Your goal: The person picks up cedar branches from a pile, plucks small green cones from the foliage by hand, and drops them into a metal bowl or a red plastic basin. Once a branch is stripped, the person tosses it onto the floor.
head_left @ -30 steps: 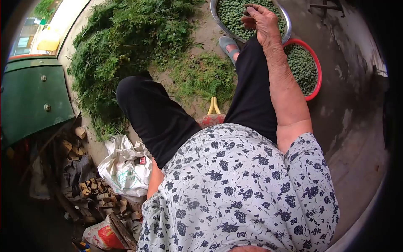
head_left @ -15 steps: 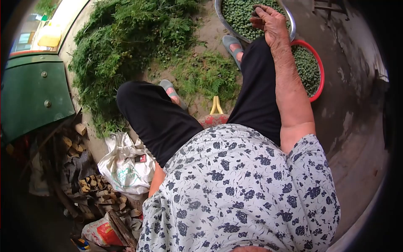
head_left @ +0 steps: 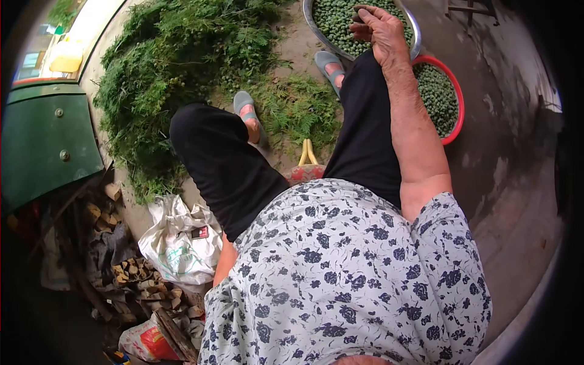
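Observation:
My right hand (head_left: 383, 33) hangs over a metal basin (head_left: 416, 45) full of small green cones (head_left: 331, 24). Its fingers are bent and drawn together at darkened tips, and whatever they pinch, if anything, is too small to make out. Just below and to the right of that hand, a red-rimmed tub (head_left: 460, 103) holds more of the green cones. Of my left side only a bit of forearm (head_left: 225, 261) shows beside my thigh; the left hand is hidden.
A large heap of green conifer branches (head_left: 176, 67) lies ahead on the left, with loose sprigs (head_left: 298, 106) between my feet. A white sack (head_left: 182, 243) and split firewood (head_left: 137, 271) are at lower left, below a green panel (head_left: 48, 143). A dark wooden stool (head_left: 471, 9) stands far right.
The whole view has shifted slightly. My left foot has moved a little forward and my left knee has tilted. The right hand stays over the metal basin, fingers still bent.

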Demonstrator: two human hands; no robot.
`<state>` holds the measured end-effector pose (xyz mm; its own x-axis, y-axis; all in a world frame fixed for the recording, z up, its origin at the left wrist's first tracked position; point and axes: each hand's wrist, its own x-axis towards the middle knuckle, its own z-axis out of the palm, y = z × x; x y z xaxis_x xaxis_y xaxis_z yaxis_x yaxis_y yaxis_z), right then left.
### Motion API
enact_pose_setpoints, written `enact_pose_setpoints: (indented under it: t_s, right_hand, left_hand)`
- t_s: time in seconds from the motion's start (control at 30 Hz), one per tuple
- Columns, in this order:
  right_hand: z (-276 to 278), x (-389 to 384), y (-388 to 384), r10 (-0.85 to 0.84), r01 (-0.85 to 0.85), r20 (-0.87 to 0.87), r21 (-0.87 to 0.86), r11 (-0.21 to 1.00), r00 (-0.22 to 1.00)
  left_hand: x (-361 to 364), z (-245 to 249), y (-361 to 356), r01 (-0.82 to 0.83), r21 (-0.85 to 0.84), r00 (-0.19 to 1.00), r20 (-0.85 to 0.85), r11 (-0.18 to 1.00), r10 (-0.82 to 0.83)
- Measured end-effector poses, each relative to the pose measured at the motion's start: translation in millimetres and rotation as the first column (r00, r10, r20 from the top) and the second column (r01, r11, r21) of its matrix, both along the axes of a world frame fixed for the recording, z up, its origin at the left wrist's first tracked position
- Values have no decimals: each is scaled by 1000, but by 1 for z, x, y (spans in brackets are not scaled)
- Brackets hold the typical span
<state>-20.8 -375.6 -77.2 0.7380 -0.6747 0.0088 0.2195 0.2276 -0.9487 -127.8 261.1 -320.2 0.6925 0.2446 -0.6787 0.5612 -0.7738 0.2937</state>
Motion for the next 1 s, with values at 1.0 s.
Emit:
enact_pose_setpoints:
  t_s: [1.0]
  right_hand:
    - [62,-50,21,7,-9,-234,-8,1000,972]
  left_hand:
    - [32,-80,36,318,45,942,100,947,-321]
